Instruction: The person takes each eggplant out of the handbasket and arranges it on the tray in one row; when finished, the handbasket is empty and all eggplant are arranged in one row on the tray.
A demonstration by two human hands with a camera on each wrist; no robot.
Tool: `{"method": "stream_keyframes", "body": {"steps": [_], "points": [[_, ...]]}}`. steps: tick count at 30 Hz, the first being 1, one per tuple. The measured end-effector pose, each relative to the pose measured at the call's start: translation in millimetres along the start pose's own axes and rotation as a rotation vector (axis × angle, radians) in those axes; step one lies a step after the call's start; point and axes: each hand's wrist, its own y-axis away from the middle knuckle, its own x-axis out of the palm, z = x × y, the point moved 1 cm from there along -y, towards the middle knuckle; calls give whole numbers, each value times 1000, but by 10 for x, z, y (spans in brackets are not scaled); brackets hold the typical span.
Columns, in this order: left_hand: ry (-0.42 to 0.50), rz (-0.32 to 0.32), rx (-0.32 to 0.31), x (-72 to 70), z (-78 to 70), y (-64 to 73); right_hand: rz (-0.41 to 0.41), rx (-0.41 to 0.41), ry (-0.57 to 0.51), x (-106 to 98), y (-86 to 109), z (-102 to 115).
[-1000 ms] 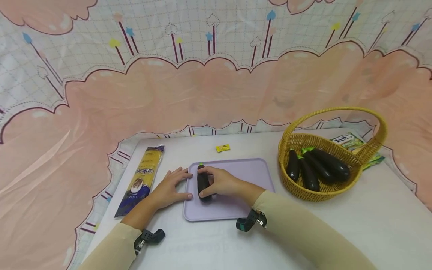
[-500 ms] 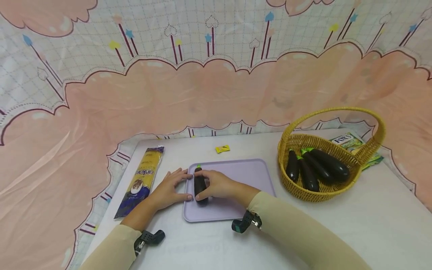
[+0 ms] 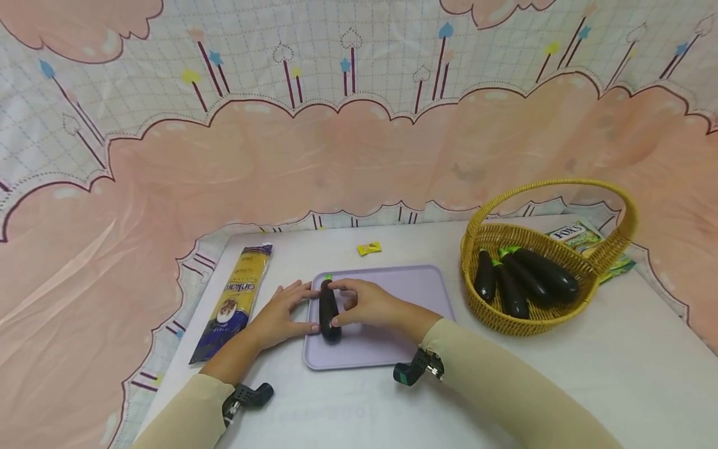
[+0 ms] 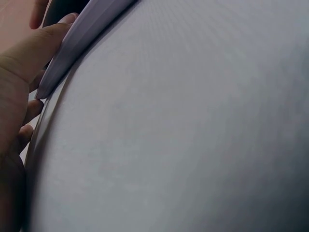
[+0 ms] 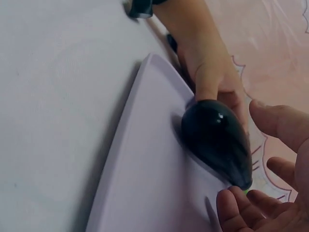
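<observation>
Fingers of the right hand (image 3: pixel 367 304) part loosely around a glossy dark eggplant (image 3: pixel 329 318), not gripping it; whether the fingertips touch it, I cannot tell. Fingers of the left hand (image 3: pixel 280 316) are extended and spread, touching the left rim of the lilac tray (image 3: pixel 415 287). Beyond the tray hangs a pink cloud-and-candle curtain (image 3: pixel 336 156). Beneath it spreads a white tabletop (image 3: pixel 348 411). Right of it, a handled wicker basket (image 3: pixel 505 321) holds four more eggplants (image 3: pixel 513 296). Left of it lies a long packet marked "ankara" (image 3: pixel 238 293); to its far right, a "FOX'S" packet (image 3: pixel 569 232), partly hidden. Just inside the tray's left rim lies the eggplant, stem pointing away. Smallest, a yellow wrapped sweet (image 3: pixel 369 248) sits beyond the far rim. Being rounded, the eggplant could roll toward the tray's middle if a fingertip nudges it; heavy pressure on the left rim could shift the tray.
</observation>
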Motion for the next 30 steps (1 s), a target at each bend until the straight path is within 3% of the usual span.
{"method": "stream_keyframes", "body": {"steps": [6,20,30], "points": [[4,7,-17,2,-1,-3,11,-37,-34,-127,73,-62],[12,12,-43,27,22,-5,75,-133,-26,-438,511,-86],[14,9,-38,24,4,-10,73,-74,-63,-778,795,-35]]}}
